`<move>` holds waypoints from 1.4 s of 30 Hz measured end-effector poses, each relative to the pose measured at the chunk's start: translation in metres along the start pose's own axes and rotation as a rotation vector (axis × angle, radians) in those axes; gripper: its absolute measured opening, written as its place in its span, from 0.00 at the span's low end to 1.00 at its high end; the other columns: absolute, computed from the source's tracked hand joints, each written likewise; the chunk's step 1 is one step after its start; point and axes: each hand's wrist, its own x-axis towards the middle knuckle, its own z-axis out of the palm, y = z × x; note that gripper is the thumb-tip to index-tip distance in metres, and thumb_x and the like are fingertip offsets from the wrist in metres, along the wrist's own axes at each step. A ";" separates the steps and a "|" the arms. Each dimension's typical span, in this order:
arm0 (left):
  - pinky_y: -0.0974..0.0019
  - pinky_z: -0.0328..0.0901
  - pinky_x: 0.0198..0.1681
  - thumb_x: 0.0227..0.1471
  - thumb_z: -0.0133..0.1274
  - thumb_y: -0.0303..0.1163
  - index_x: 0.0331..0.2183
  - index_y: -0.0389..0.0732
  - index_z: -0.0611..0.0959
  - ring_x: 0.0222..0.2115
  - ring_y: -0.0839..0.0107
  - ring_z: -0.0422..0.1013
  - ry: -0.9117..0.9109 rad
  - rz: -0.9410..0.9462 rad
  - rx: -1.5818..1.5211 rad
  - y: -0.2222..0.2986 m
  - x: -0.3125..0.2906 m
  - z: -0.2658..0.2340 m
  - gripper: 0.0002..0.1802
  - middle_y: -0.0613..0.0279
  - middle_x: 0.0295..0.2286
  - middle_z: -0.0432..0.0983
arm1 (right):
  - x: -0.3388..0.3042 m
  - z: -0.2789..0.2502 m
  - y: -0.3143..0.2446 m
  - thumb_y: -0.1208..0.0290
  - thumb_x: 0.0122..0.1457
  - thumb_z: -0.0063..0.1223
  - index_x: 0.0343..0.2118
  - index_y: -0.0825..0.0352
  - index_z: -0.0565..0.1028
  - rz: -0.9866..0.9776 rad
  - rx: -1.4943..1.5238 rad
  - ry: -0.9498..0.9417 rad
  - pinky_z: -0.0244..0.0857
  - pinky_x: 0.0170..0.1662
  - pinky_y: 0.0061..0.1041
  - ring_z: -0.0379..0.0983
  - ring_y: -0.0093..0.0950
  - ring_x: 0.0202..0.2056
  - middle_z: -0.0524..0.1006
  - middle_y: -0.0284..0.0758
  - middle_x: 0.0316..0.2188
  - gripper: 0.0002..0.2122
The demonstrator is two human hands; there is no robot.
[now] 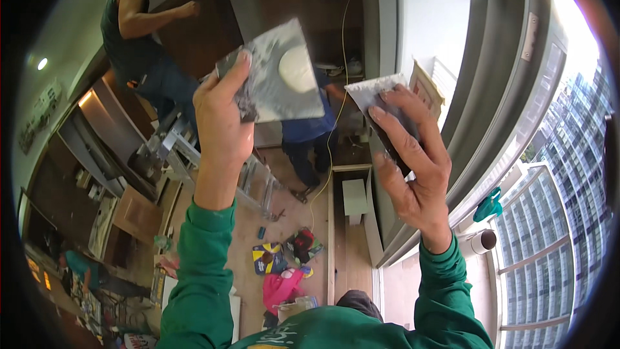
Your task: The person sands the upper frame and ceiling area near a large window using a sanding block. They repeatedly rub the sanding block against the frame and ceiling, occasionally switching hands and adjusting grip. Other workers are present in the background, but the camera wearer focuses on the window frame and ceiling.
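Observation:
Raised in front of me, my left hand grips a flat, square grey putty board, thumb pressed on its face. White smears cover the board, and a round dollop of white putty sits near its right edge. To the right, my right hand is closed around a broad putty knife. Several fingers lie across its blade, and white putty coats the top edge. A gap separates the two tools. The knife's lower part is mostly covered by my fingers.
A person stands at a stepladder on the left. Another person in blue is partly behind the board. A yellow cable hangs down the middle. Window frames rise at right; bags and a pink cloth lie on the floor.

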 end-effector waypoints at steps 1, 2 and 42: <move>0.67 0.69 0.43 0.55 0.54 0.30 0.39 0.33 0.80 0.37 0.70 0.76 0.019 0.031 0.038 0.002 -0.002 -0.001 0.12 0.59 0.37 0.79 | 0.001 0.007 0.002 0.78 0.44 0.53 0.47 0.63 0.77 -0.022 -0.022 -0.021 0.62 0.53 0.41 0.67 0.47 0.52 0.69 0.44 0.51 0.22; 0.67 0.68 0.45 0.55 0.54 0.30 0.39 0.34 0.80 0.38 0.69 0.76 0.016 0.064 0.068 0.003 -0.001 0.004 0.12 0.59 0.37 0.79 | 0.005 0.008 0.003 0.78 0.43 0.53 0.46 0.63 0.78 -0.049 -0.063 -0.029 0.62 0.53 0.42 0.67 0.47 0.52 0.69 0.43 0.51 0.22; 0.57 0.72 0.38 0.60 0.47 0.38 0.43 0.36 0.78 0.35 0.57 0.75 0.786 -0.336 0.149 0.145 -0.285 -0.229 0.17 0.56 0.35 0.78 | 0.311 0.091 0.010 0.66 0.59 0.41 0.60 0.74 0.52 -0.162 0.612 1.214 0.44 0.62 0.40 0.49 0.45 0.60 0.54 0.49 0.59 0.28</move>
